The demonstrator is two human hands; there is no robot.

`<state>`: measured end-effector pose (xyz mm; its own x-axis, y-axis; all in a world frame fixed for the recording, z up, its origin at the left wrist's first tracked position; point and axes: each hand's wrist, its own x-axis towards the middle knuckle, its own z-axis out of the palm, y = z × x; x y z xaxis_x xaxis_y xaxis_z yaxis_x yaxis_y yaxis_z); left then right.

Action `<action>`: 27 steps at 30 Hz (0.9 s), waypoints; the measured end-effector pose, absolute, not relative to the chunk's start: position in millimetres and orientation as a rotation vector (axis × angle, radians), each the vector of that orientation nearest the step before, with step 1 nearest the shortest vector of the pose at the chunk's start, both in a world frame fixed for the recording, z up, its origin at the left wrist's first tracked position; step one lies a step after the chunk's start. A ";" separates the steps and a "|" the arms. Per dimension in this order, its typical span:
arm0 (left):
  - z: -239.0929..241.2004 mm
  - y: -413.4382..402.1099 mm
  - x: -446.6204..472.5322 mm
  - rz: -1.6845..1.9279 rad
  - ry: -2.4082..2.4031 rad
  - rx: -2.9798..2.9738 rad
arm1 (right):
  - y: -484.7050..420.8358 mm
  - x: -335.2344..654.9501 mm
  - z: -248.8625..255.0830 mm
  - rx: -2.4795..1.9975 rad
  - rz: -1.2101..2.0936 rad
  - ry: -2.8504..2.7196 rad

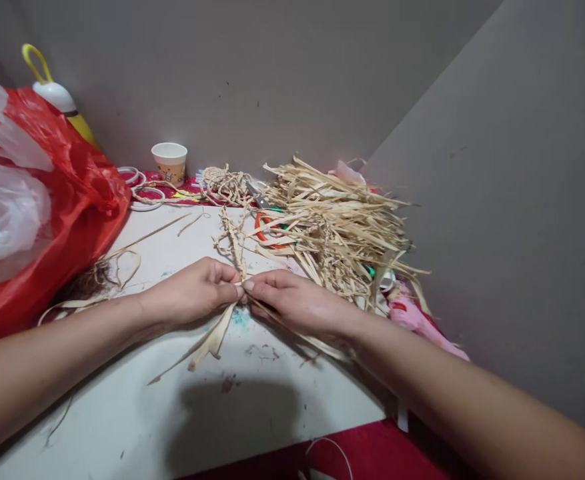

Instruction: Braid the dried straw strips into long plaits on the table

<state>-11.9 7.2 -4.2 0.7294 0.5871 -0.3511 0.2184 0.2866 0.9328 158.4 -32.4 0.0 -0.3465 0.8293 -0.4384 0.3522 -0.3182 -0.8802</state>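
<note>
Both hands meet near the middle of the white board, pinching a braid of dry straw-coloured strips (235, 243). My left hand (199, 288) is closed on it from the left, thumb and fingertips together. From the right, my right hand (285, 297) pinches the same spot, its fingertips almost touching the left ones. The braided part runs away from me above the fingers. Loose flat strips (215, 340) hang below toward me, and others trail under my right hand. The exact crossing of the strips is hidden by the fingertips.
A large heap of dry strips (342, 220) lies at the back right, with orange-handled scissors (262, 230) at its edge. Behind stand a paper cup (169, 163) and coiled braided cord (225, 185). Red and clear plastic bags (82, 180) and a yellow bottle (58, 99) occupy the left.
</note>
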 end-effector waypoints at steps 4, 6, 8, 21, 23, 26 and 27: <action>3.9 5.6 -13.0 0.276 0.782 1.343 | -30.4 162.0 -4.5 -1.371 1.873 -1.433; 6.0 6.1 -14.3 0.270 0.759 1.362 | -29.9 162.3 -5.0 -1.295 1.960 -1.367; 6.5 7.2 -15.7 0.258 0.681 1.394 | -29.1 161.9 -5.3 -1.236 2.033 -1.311; 8.3 12.7 -22.3 0.185 0.742 1.728 | -25.1 160.2 -4.9 -1.288 1.778 -1.742; 10.7 13.7 -23.5 0.182 0.748 1.772 | -24.4 160.2 -6.9 -1.269 1.868 -1.650; 14.7 14.0 -23.9 0.139 0.791 1.916 | -25.7 156.2 -9.7 -1.261 2.006 -1.365; 16.0 13.3 -23.4 0.126 0.814 1.970 | -26.7 154.4 -10.3 -1.266 2.037 -1.280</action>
